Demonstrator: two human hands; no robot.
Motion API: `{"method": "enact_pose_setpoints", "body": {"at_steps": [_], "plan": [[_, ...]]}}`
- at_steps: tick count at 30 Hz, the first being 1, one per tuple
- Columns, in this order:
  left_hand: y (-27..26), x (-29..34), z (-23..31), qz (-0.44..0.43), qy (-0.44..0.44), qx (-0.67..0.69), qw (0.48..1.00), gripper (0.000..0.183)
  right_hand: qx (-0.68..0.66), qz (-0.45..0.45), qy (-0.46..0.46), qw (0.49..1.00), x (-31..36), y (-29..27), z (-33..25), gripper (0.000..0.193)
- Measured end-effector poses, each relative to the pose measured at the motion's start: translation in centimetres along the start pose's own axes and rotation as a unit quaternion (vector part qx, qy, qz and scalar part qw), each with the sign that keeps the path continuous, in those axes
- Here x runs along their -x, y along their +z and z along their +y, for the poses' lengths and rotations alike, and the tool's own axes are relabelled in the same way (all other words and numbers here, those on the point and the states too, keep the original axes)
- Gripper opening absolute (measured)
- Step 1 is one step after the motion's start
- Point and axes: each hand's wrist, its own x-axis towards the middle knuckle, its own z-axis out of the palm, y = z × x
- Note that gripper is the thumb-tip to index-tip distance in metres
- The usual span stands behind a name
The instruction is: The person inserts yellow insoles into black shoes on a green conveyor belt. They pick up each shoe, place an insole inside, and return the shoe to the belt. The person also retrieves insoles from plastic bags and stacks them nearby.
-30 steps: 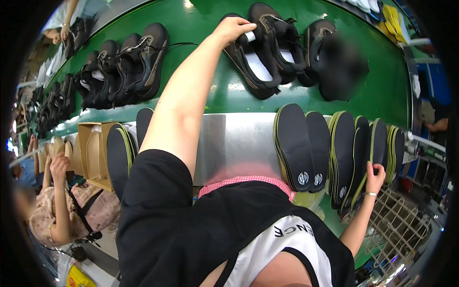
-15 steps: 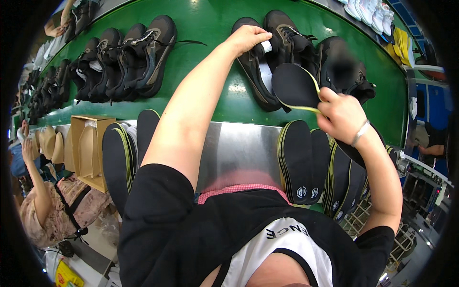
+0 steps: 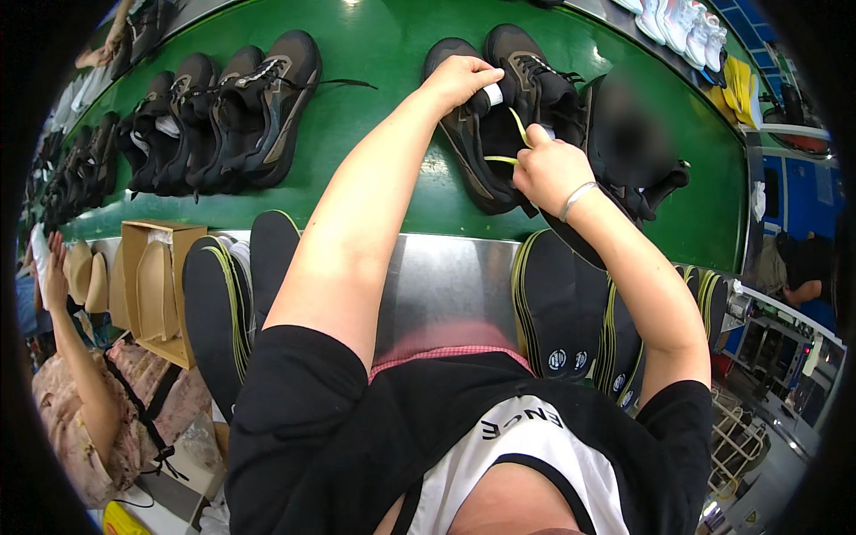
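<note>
My left hand pinches the tongue of a dark brown and black shoe, beside a white label inside it. The shoe lies on the green table with its toe away from me. My right hand grips a black insole with a yellow-green edge; its front end is at the shoe's opening, partly inside. Another black insole-like piece shows beneath my right wrist; whether it belongs to the same insole I cannot tell. Close on the right stands a second shoe with black laces.
More dark shoes stand in rows on the green table. Stacked insoles lie near me on both sides of a metal strip. At left are a cardboard box and another person's arm. White shoes sit at the far right.
My right hand has moved left, bringing the insole from above the shoes into the shoe's opening. The left hand keeps its pinch on the tongue.
</note>
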Motion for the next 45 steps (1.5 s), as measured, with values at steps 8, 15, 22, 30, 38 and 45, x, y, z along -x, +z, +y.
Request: {"method": "enact_pose_setpoints", "body": {"at_steps": [8,15,22,30,38,45], "plan": [[-0.5,0.0,-0.9,-0.037,-0.026,0.125,0.991,0.031,0.023,-0.019,0.005,1.000,0.8,-1.0,-0.5,0.016],[-0.4,-0.1,-1.5,-0.047,-0.035,0.152,0.987,0.031,0.010,-0.028,0.004,1.000,0.6,-0.7,0.0,0.017],[-0.4,0.0,-1.7,-0.034,-0.034,0.159,0.986,0.030,0.000,-0.058,0.006,0.998,0.1,-0.7,0.0,0.018],[0.9,0.6,0.0,0.017,-0.020,0.086,0.996,0.030,-0.026,-0.047,0.146,0.988,-4.7,2.9,-1.3,0.024],[0.8,0.2,-1.3,0.066,-0.006,0.050,0.997,0.029,-0.059,0.030,0.073,0.995,3.0,-0.3,-0.6,0.021],[0.7,0.7,-1.0,0.075,0.029,-0.008,0.997,0.030,-0.045,0.202,0.105,0.973,14.3,-2.7,-0.4,0.032]]}}
